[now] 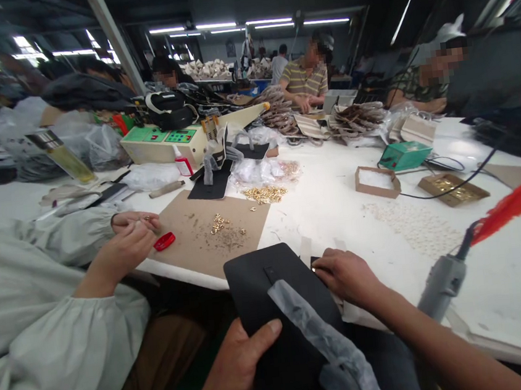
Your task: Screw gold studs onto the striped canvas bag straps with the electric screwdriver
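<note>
A stiff black panel [256,285], like part of a bag, is tilted in front of me at the table's edge. My left hand [238,362] grips its lower left edge, thumb on top. Across its face runs a strap wrapped in clear plastic [319,331], joined near a small dark tab [269,273]. My right hand [345,273] is by the panel's right edge, its fingers closed at a small dark piece with a shiny spot. What exactly they hold is mostly hidden.
At left, a co-worker's hands [129,246] work above a red ring-shaped item [164,241]. Gold metal fittings [265,194] lie on and beside a brown board [187,252]. A grey tool [442,287] with red wrapping stands at right. Behind are cardboard trays [377,183] and a cream machine [162,144].
</note>
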Demonstrator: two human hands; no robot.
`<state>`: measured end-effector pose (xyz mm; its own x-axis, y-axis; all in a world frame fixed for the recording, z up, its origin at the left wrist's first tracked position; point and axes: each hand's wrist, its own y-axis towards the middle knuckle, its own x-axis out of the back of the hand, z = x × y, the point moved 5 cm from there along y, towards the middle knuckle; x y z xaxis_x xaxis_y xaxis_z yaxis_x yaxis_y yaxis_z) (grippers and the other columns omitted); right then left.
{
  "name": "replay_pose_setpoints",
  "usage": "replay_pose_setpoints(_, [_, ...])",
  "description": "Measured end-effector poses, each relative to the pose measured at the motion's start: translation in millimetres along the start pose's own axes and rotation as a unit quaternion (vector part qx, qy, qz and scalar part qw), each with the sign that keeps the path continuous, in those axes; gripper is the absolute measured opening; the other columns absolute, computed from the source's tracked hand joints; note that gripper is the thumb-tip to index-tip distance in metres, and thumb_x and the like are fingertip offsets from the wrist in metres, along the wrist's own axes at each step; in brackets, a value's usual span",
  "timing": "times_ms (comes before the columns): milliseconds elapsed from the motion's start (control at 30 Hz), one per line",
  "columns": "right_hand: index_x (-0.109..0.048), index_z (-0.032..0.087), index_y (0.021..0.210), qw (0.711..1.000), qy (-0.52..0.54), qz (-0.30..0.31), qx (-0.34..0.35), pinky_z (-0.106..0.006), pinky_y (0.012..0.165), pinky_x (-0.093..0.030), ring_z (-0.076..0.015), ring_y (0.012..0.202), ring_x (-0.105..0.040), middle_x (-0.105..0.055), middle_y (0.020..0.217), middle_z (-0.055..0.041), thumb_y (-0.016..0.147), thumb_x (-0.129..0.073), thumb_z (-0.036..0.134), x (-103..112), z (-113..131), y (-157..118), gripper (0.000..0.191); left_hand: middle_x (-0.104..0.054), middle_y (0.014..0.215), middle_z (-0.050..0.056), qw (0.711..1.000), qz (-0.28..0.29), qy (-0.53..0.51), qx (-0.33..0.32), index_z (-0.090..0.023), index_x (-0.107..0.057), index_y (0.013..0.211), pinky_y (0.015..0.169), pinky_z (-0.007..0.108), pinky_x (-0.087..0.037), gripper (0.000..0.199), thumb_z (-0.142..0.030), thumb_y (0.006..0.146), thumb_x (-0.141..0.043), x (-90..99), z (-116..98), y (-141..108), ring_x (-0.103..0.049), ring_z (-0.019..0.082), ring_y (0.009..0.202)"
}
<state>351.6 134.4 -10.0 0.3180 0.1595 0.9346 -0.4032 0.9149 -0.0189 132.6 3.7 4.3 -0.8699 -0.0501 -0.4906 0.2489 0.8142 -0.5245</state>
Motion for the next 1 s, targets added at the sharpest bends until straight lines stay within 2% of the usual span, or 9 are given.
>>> replay_pose_setpoints(133, [-0.069, 0.021, 0.129, 0.990, 0.095, -0.094, -0.050, -0.032, 0.092, -0.052, -0.0187, 0.099, -0.067, -0.070, 0.112, -0.0072, 0.100, -0.048, 0.036, 17.9, -13.9, -18.2, 0.038, -0.077, 0.115, 0.014, 0.995, -0.026, 0.088, -0.037, -0.013, -0.069, 0.129, 0.088, 0.036, -0.062, 0.062, -0.050, 0.080, -0.077, 8.2, -15.6, -13.1, -0.076, 0.026, 0.093])
replay_pose_setpoints(267, [-0.071, 0.024, 0.124, 0.922, 0.285, -0.246, -0.092, -0.037, 0.094, -0.055, -0.0223, 0.100, -0.067, -0.071, 0.115, -0.0082, 0.095, -0.060, 0.054, 63.8, 17.3, -65.4, 0.043, -0.079, 0.107, 0.010, 0.946, -0.099, 0.284, -0.117, -0.014, -0.077, 0.116, 0.091, 0.027, -0.059, 0.052, -0.054, 0.083, -0.073, 3.6, -36.0, -29.2, -0.073, 0.025, 0.103])
replay_pose_setpoints(400, [-0.058, 0.035, 0.147, 0.917, 0.377, -0.132, -0.001, -0.048, 0.111, -0.051, -0.0325, 0.131, -0.060, -0.061, 0.145, -0.0074, 0.072, -0.083, 0.066, 57.1, 93.7, -98.9, 0.085, -0.073, 0.129, 0.007, 0.920, -0.046, 0.341, -0.189, -0.024, -0.073, 0.130, 0.109, 0.027, -0.052, 0.048, -0.045, 0.087, -0.069, -34.2, -23.1, -33.6, -0.069, 0.026, 0.120])
replay_pose_setpoints(467, [-0.056, 0.035, 0.149, 0.919, 0.373, -0.126, -0.010, -0.052, 0.120, -0.042, -0.0357, 0.140, -0.052, -0.055, 0.153, -0.0070, 0.064, -0.087, 0.067, 43.6, 109.6, -104.0, 0.096, -0.065, 0.143, 0.007, 0.908, -0.006, 0.370, -0.196, -0.027, -0.064, 0.142, 0.117, 0.032, -0.047, 0.059, -0.042, 0.086, -0.070, -54.0, -5.1, -31.6, -0.063, 0.029, 0.131])
replay_pose_setpoints(600, [-0.072, 0.023, 0.120, 0.878, 0.463, -0.078, -0.094, -0.042, 0.103, -0.054, -0.0284, 0.112, -0.068, -0.074, 0.117, -0.0075, 0.092, -0.061, 0.061, 26.6, 86.9, -96.0, 0.049, -0.051, 0.157, 0.010, 0.862, 0.015, 0.470, -0.189, -0.027, -0.052, 0.154, 0.127, 0.047, -0.037, 0.087, -0.041, 0.073, -0.081, -72.2, 18.7, -28.5, -0.048, 0.039, 0.146])
replay_pose_setpoints(733, [-0.070, 0.018, 0.109, 0.755, 0.630, -0.016, -0.183, -0.034, 0.072, -0.058, -0.0228, 0.075, -0.070, -0.076, 0.089, -0.0061, 0.089, -0.066, 0.061, 23.3, 46.2, -94.4, 0.047, -0.061, 0.143, 0.008, 0.844, -0.051, 0.446, -0.295, -0.029, -0.066, 0.137, 0.117, 0.035, -0.046, 0.061, -0.043, 0.079, -0.077, -59.1, -3.5, -23.5, -0.058, 0.026, 0.131])
replay_pose_setpoints(867, [-0.065, 0.020, 0.127, 0.642, 0.727, 0.005, -0.242, -0.044, 0.078, -0.061, -0.0282, 0.080, -0.075, -0.078, 0.101, -0.0098, 0.083, -0.076, 0.054, 8.0, 32.4, -101.6, 0.056, -0.063, 0.138, 0.011, 0.887, -0.173, 0.293, -0.311, -0.022, -0.061, 0.136, 0.098, 0.028, -0.052, 0.070, -0.040, 0.072, -0.085, -28.4, -27.5, 4.1, -0.061, 0.021, 0.121])
replay_pose_setpoints(933, [-0.065, 0.021, 0.129, 0.619, 0.745, 0.021, -0.248, -0.046, 0.083, -0.062, -0.0302, 0.088, -0.076, -0.078, 0.107, -0.0112, 0.084, -0.076, 0.053, -3.4, 32.8, -105.4, 0.057, -0.064, 0.138, 0.013, 0.945, -0.100, 0.202, -0.239, -0.020, -0.054, 0.144, 0.096, 0.028, -0.054, 0.084, -0.040, 0.069, -0.087, -28.8, -22.3, 26.5, -0.065, 0.020, 0.116])
replay_pose_setpoints(1000, [-0.068, 0.021, 0.127, 0.632, 0.732, 0.040, -0.251, -0.048, 0.089, -0.061, -0.0312, 0.094, -0.076, -0.077, 0.111, -0.0118, 0.084, -0.076, 0.053, -14.4, 30.2, -110.2, 0.054, -0.070, 0.130, 0.013, 0.972, -0.019, 0.168, -0.165, -0.016, -0.059, 0.138, 0.093, 0.029, -0.055, 0.076, -0.039, 0.071, -0.085, -37.2, -11.4, 42.5, -0.069, 0.020, 0.108])
